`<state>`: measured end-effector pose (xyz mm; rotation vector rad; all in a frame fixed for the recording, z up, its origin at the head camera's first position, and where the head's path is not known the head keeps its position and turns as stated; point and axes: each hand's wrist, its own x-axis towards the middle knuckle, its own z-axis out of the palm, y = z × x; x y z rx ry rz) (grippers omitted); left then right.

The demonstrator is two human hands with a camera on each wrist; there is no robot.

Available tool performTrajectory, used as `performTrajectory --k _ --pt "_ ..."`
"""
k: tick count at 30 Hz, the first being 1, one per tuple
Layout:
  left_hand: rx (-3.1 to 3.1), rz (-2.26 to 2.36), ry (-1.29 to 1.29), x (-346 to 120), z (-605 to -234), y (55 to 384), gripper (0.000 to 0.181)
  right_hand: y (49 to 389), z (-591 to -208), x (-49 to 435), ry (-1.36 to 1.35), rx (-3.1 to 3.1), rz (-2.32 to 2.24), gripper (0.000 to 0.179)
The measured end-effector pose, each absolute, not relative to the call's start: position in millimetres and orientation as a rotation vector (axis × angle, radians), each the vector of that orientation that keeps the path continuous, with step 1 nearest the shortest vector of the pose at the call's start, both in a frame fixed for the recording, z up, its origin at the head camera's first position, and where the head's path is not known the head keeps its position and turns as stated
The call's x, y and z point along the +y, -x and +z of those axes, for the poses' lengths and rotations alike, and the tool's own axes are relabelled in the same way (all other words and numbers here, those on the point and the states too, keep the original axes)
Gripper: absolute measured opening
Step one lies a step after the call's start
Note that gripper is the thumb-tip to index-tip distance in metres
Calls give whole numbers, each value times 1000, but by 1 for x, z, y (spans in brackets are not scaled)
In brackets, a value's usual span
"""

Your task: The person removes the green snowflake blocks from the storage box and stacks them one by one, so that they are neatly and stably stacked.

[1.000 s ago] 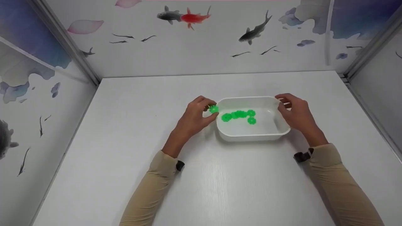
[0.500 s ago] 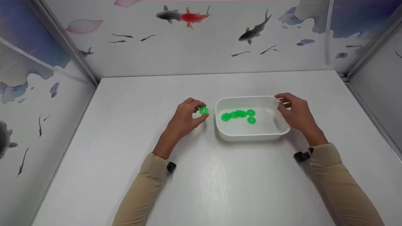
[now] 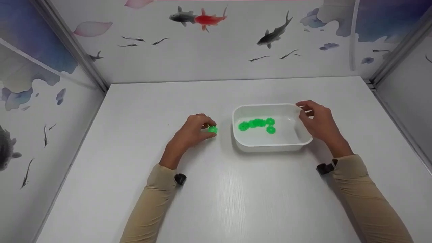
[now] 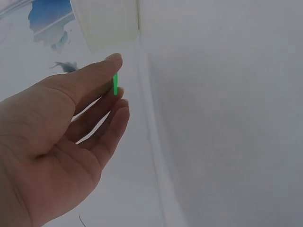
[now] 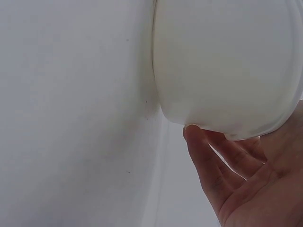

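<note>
- left hand (image 3: 189, 132): thumb and fingers nearly closed, pinching one green piece (image 3: 213, 129) by its edges; left of the white tray (image 3: 271, 148) and apart from it. whether the piece touches the table (image 3: 206, 209) i cannot tell.
- the pinch is at the fingertips and the piece looks thin and edge-on in the left wrist view, so a slack or uneven squeeze could let it slip or flip.
- right hand (image 3: 319, 120): part closed, fingers and thumb bent round the rim at the tray's far right corner; the thumb's tip is hard to make out.
- a pull or push there could slide or tip the tray.
- inside it, more green pieces (image 3: 258, 122) lie in a line toward the left, one nearer piece (image 3: 271, 130) beside its right end; a jolt could scatter them.
</note>
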<state>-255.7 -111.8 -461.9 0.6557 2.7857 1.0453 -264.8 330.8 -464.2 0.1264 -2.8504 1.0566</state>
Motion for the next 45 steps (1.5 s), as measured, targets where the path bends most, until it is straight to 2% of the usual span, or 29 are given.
performTrajectory --k 8,45 --pt "2729 965 -683 -117 -468 259 29 263 -463 330 -126 -2866 1069 40" --pt "2700 946 -636 -118 -467 257 29 264 -464 332 -151 -2835 1063 39"
